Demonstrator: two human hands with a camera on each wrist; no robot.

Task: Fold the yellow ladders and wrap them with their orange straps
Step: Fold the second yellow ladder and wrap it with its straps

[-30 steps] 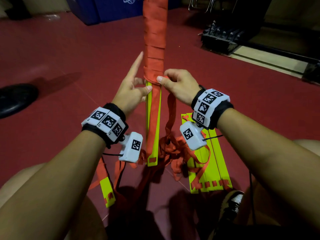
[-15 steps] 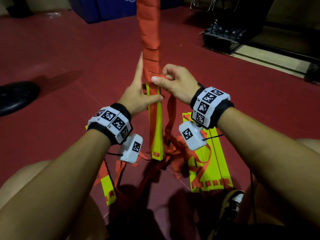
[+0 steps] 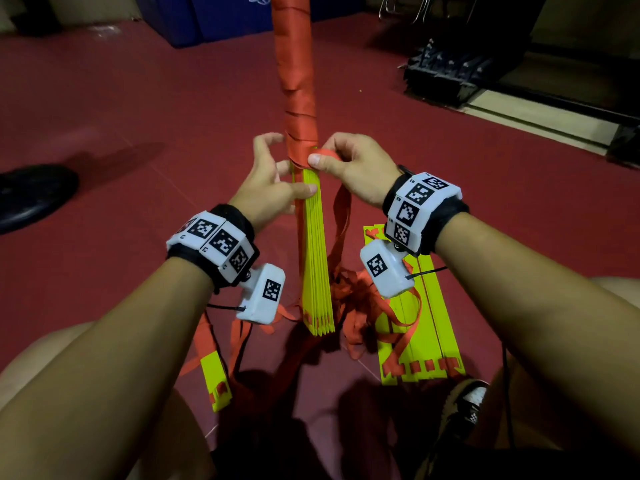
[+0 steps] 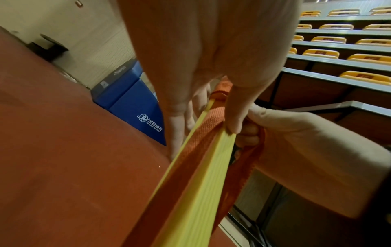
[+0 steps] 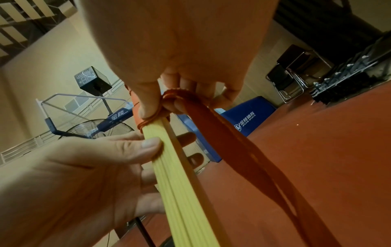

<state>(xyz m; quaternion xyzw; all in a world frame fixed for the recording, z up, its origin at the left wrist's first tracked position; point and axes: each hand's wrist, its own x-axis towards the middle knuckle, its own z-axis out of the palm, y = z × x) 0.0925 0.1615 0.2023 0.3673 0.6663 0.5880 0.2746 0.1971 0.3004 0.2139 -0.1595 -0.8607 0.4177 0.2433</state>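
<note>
A folded bundle of yellow ladder slats [image 3: 315,258] stands upright in front of me, its upper part bound in orange strap wrapping [image 3: 298,81]. My left hand [image 3: 284,174] grips the bundle just below the wrapping, thumb [image 4: 232,120] on the slat edges and fingers behind. My right hand [image 3: 332,161] pinches the orange strap [image 5: 232,142] between thumb and forefinger at the wrapping's lower edge. The strap's loose length [image 3: 341,220] hangs down to a tangle of orange straps [image 3: 349,299] on the floor. A second yellow ladder [image 3: 422,334] lies flat at the right.
A loose yellow slat [image 3: 214,379] lies at the lower left. A black shoe [image 3: 31,195] is on the red floor at the left. Blue mats [image 3: 221,15] stand at the back, a black equipment rack [image 3: 446,74] at the back right. My own shoe [image 3: 464,403] is near the flat ladder.
My left forefinger, straight before, has curled with the other fingers behind the bundle. The bundle has turned so its slat edges face me. My right hand has moved slightly with the strap.
</note>
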